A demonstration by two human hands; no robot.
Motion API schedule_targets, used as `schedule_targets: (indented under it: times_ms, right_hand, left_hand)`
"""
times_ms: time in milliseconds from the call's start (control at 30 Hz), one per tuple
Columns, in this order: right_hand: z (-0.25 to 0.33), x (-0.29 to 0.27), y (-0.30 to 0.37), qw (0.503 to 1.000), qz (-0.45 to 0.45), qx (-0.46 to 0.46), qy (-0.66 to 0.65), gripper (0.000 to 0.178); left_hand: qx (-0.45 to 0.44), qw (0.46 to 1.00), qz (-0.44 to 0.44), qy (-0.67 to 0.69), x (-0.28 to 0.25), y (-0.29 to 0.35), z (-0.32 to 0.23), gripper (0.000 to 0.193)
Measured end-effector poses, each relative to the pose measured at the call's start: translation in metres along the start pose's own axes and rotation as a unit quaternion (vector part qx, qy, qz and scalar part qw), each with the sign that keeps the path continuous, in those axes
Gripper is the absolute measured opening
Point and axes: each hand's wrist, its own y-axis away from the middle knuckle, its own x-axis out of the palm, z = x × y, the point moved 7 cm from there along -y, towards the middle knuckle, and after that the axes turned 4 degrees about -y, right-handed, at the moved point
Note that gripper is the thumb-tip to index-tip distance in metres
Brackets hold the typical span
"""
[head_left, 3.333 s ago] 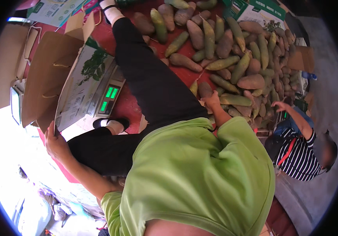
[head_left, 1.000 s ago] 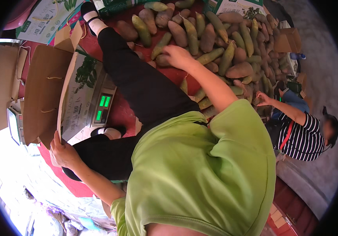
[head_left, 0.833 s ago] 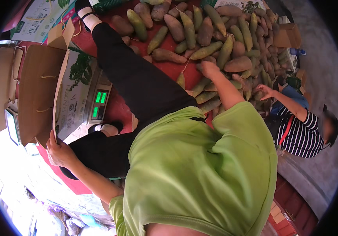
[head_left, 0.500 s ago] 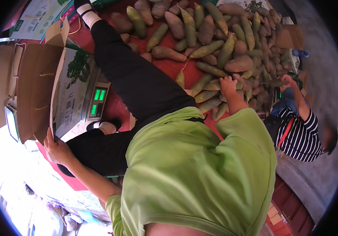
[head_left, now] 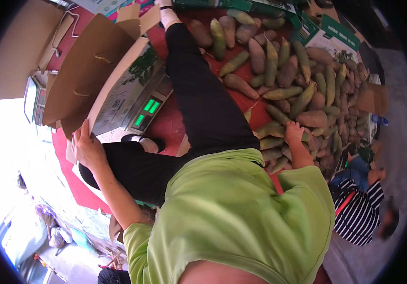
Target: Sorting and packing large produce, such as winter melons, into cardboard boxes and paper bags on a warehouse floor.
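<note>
The person's left hand [head_left: 89, 149] is reaching out at nine o'clock, its grip clamping on the near edge of a large brown cardboard box with a white printed outer wall [head_left: 120, 97]. The box is standing at ten o'clock, its flaps spreading and its inside facing left. A flat electronic scale with glowing green digits [head_left: 147, 111] is showing just beside that wall, toward the black-trousered leg [head_left: 198, 90].

The right hand [head_left: 294, 131] is resting at three o'clock, touching the heap of long green and reddish-brown root vegetables [head_left: 312, 118]; whether its grip is closing on one, I cannot tell. The heap is spreading over a red surface [head_left: 171, 127] from one to three o'clock. Near four o'clock a co-worker in a black-and-white striped top [head_left: 358, 215] is bending beside it.
</note>
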Motion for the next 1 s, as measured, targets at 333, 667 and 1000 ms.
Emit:
schedule_targets:
  times_ms: [333,667,1000]
  right_hand:
    - [0.087,-0.246,-0.018,0.904,-0.249,-0.173,-0.302,0.062]
    - [0.232,-0.519,0.139,0.589,-0.477,-0.545,-0.358,0.057]
    - [0.420,-0.506,0.165,0.719,-0.363,-0.571,-0.159,0.049]
  left_hand:
    - [-0.023,1.000,0.005,0.001,-0.007,0.002,0.001,0.036]
    - [-0.018,1.000,0.008,0.007,-0.003,0.001,0.003,0.033]
    - [-0.013,1.000,0.010,0.007,-0.007,0.003,0.001,0.037]
